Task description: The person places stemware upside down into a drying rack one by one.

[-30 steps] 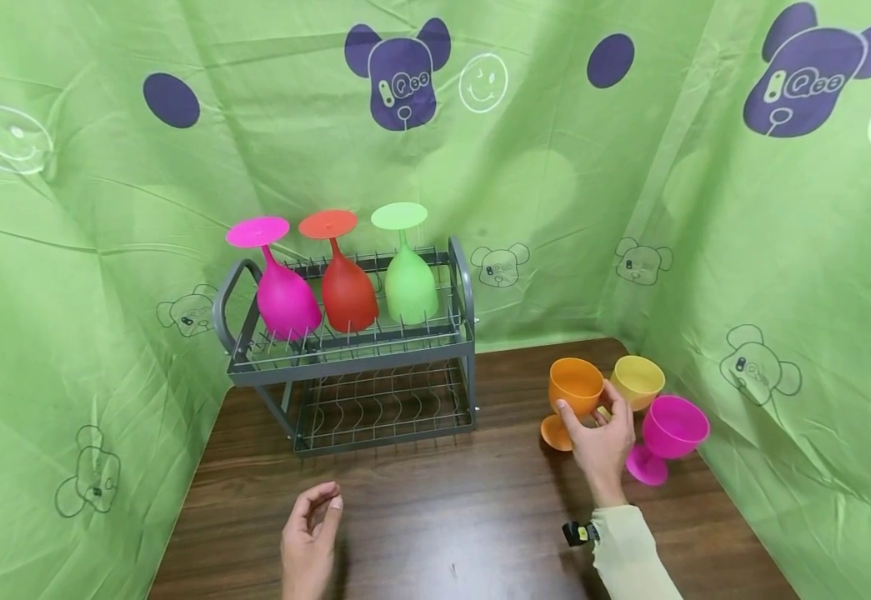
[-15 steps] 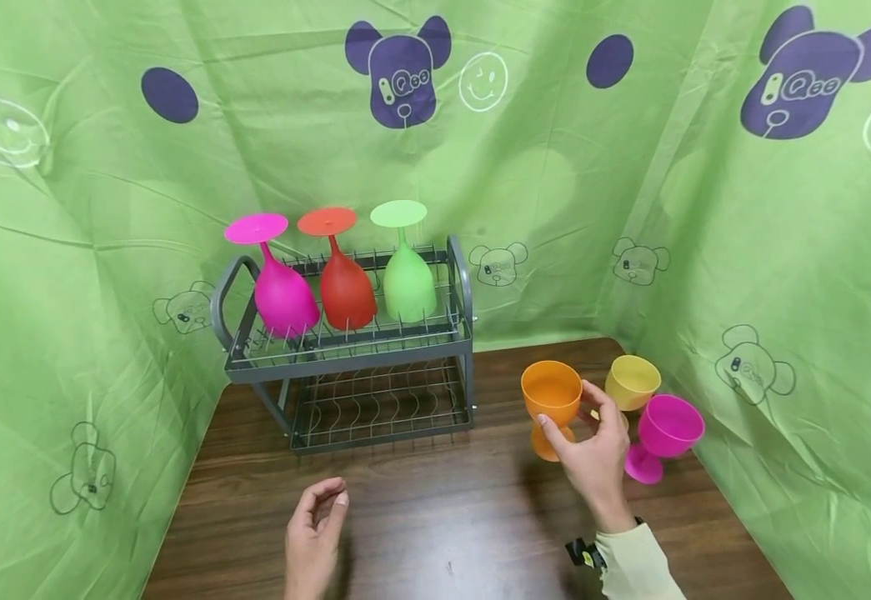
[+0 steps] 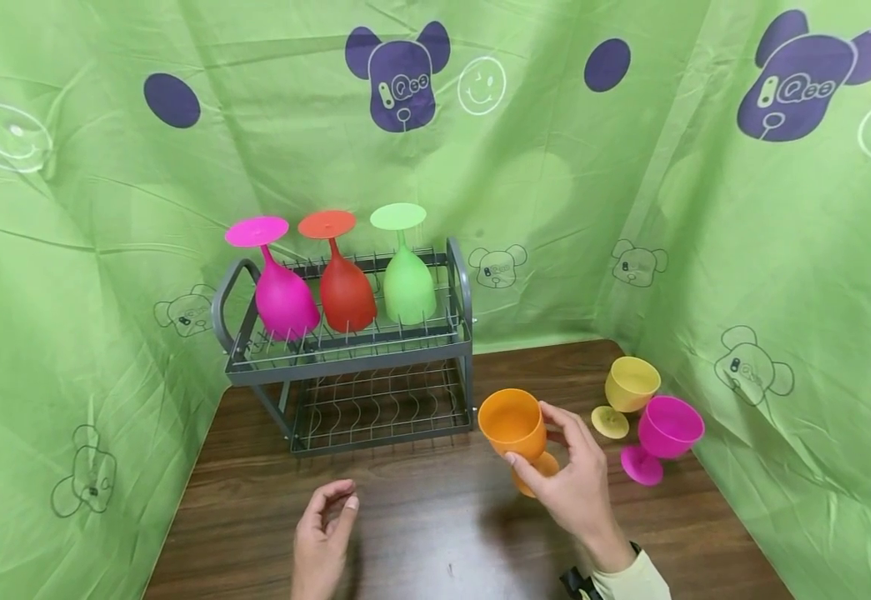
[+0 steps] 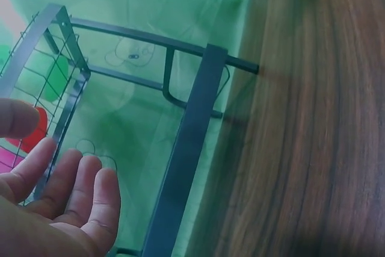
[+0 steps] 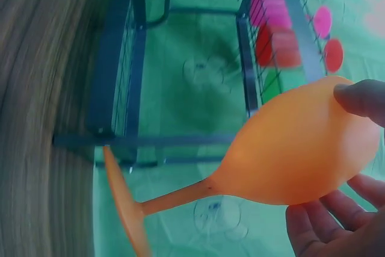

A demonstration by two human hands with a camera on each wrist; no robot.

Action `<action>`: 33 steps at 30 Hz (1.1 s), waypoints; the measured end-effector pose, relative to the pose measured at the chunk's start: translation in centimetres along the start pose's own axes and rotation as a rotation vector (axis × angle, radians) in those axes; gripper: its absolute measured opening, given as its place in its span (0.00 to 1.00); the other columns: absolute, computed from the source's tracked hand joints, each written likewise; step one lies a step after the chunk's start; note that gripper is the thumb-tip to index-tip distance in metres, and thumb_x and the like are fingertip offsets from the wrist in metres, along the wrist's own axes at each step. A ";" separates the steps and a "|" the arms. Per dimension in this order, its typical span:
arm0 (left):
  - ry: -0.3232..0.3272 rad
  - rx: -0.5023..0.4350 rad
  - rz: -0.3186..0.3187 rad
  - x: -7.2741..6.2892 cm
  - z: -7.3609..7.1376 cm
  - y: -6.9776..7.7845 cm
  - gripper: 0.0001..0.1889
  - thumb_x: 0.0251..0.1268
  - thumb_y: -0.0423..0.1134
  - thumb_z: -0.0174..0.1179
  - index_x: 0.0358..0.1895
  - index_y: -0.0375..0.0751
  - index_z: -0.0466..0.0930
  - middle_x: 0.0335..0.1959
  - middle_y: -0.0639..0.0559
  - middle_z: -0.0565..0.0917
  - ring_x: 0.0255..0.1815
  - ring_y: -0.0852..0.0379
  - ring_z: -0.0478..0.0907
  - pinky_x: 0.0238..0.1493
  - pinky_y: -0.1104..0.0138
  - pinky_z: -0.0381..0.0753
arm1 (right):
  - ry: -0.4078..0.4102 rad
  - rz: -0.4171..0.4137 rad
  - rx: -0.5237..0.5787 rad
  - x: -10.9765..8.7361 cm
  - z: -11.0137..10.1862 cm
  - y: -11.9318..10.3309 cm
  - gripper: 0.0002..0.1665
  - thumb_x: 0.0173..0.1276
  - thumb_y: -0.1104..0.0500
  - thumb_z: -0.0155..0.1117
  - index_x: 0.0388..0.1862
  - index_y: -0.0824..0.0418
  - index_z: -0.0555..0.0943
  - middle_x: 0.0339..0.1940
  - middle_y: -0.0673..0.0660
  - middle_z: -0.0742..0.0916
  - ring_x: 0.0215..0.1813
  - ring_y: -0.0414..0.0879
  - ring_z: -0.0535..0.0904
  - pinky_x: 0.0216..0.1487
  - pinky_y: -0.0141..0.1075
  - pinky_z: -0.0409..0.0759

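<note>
An orange goblet (image 3: 512, 423) is gripped by its bowl in my right hand (image 3: 573, 483), thumb on one side and fingers on the other. It stays bowl up, slightly tilted, over the table right of the rack; the right wrist view shows its stem and foot (image 5: 126, 209). My left hand (image 3: 322, 533) holds nothing, its fingers loosely curled, in front of the dark two-tier dish rack (image 3: 360, 362). On the rack's upper tier, a magenta goblet (image 3: 285, 300), a red goblet (image 3: 348, 296) and a light green goblet (image 3: 409, 287) stand upside down in a row.
At the table's right side stand a yellow goblet (image 3: 632, 385) and another magenta goblet (image 3: 670, 429), both upright and close together. Green printed cloth (image 3: 540, 192) walls in the back and sides of the brown wooden table (image 3: 420, 517).
My right hand has carried the orange goblet left and toward me, away from the yellow and magenta goblets. The left hand has shifted slightly right.
</note>
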State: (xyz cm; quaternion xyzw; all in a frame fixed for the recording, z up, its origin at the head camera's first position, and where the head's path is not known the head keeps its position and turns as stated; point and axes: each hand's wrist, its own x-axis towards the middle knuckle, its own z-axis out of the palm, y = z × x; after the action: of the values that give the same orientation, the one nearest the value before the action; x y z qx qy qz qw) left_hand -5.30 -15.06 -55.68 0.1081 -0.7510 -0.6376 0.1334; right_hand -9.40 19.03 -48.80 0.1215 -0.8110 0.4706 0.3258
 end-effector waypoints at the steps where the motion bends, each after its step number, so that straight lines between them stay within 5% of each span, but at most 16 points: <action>1: -0.001 -0.003 -0.003 0.0 0.1 0.1 0.10 0.75 0.31 0.65 0.55 0.41 0.84 0.51 0.57 0.87 0.52 0.65 0.83 0.48 0.76 0.85 | -0.016 -0.001 0.007 -0.1 0.1 -0.3 0.53 0.41 0.63 0.93 0.70 0.58 0.80 0.60 0.57 0.87 0.55 0.44 0.84 0.58 0.25 0.84; 14: -0.093 -0.064 0.057 -0.8 1.4 1.4 0.14 0.73 0.29 0.65 0.58 0.35 0.82 0.54 0.52 0.86 0.55 0.61 0.85 0.49 0.73 0.88 | -0.252 -0.184 0.000 -0.9 1.9 -3.5 0.52 0.44 0.58 0.92 0.70 0.59 0.79 0.63 0.54 0.86 0.57 0.46 0.85 0.65 0.24 0.80; 21: -0.137 -0.099 0.058 -1.6 2.2 2.1 0.15 0.72 0.28 0.65 0.59 0.40 0.82 0.56 0.50 0.85 0.56 0.61 0.85 0.54 0.72 0.88 | -0.313 -0.367 -0.012 -1.1 3.1 -4.2 0.51 0.45 0.57 0.91 0.70 0.63 0.79 0.65 0.56 0.84 0.62 0.49 0.83 0.67 0.25 0.80; 33: -0.212 -0.113 0.121 -2.7 3.5 2.6 0.27 0.67 0.28 0.70 0.68 0.44 0.77 0.65 0.49 0.80 0.61 0.54 0.82 0.55 0.65 0.90 | -0.466 -0.547 -0.204 -1.5 4.3 -4.2 0.49 0.50 0.52 0.88 0.71 0.60 0.79 0.66 0.56 0.84 0.63 0.48 0.82 0.63 0.40 0.87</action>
State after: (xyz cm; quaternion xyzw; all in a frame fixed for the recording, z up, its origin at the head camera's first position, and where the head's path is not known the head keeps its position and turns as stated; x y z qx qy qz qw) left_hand -3.92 -10.44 -53.80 -0.0134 -0.7290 -0.6774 0.0974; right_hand -7.94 13.05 -48.38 0.4043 -0.8437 0.2426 0.2567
